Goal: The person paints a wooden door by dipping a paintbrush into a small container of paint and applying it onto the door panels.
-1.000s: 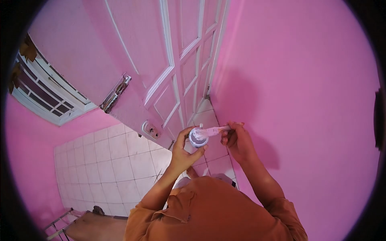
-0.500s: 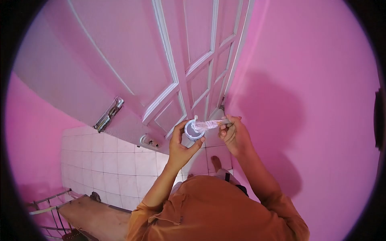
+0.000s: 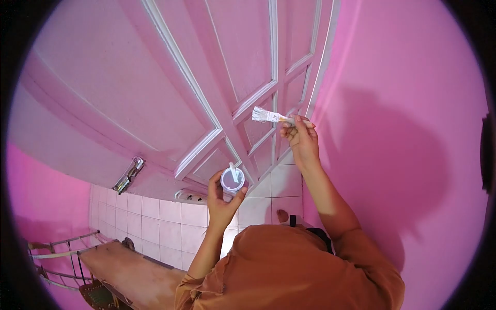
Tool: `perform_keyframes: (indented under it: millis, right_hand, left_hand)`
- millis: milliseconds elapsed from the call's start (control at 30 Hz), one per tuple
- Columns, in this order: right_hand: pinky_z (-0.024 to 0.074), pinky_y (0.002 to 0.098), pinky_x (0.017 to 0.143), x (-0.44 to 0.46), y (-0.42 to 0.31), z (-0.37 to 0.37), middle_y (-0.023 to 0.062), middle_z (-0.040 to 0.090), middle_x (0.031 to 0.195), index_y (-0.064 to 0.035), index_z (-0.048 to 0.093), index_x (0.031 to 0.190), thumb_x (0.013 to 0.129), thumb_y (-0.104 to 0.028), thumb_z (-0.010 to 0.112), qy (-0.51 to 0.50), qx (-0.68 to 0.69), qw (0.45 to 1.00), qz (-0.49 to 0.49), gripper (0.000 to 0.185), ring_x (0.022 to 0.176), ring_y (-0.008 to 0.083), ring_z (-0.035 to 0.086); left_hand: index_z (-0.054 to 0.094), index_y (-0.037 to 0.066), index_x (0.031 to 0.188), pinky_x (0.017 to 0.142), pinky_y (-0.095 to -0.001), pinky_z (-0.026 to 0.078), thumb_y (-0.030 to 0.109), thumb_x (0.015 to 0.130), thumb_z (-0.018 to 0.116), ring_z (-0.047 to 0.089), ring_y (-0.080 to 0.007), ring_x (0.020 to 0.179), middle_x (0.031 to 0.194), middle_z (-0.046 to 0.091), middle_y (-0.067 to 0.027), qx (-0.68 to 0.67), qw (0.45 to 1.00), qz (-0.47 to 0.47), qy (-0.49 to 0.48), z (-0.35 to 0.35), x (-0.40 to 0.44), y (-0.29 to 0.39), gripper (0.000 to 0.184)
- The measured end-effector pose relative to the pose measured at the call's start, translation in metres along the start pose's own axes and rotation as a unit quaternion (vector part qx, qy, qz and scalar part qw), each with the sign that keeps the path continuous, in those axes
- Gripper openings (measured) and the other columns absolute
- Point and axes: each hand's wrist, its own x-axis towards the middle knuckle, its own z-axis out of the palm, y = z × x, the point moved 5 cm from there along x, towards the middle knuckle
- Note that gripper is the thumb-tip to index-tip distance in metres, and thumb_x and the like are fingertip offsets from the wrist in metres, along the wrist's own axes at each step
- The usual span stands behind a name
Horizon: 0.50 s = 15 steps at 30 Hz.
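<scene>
My left hand (image 3: 223,205) is wrapped round a small round tub (image 3: 232,179), with a white stick standing in it. Higher up and to the right, my right hand (image 3: 302,137) grips the handle of a paintbrush (image 3: 268,115). White paint coats its bristles, which point left, apart from the tub. Behind both hands is a pink panelled door (image 3: 206,67) with white-edged mouldings. The inside of the tub looks greyish, and its contents are hard to make out.
A pink wall (image 3: 403,103) rises on the right. The door's edge carries a metal lock (image 3: 129,175) and a handle plate (image 3: 190,196). White floor tiles (image 3: 170,232) lie below. At the lower left are a brown surface (image 3: 134,274) and a metal rack (image 3: 67,253).
The brush has left the tub's rim and moved up with my right hand. My left hand and the tub are slightly lower and further left. The view has shifted along the door.
</scene>
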Motion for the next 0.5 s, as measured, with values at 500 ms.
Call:
perform_keyframes:
  millis: [500]
  right_hand:
    - [0.0565, 0.0316, 0.086, 0.05, 0.001, -0.013, 0.014, 0.072, 0.103, 0.0024, 0.059, 0.121, 0.103, -0.016, 0.058, 0.019, -0.228, 0.946, -0.23, 0.026, 0.094, 0.0198, 0.071]
  left_hand:
    - [0.046, 0.001, 0.132, 0.105, -0.0361, 0.042, 0.003, 0.078, 0.084, 0.054, -0.0208, 0.119, 0.128, 0.054, -0.0116, 0.045, 0.997, -0.028, 0.052, -0.037, -0.032, -0.001, 0.066]
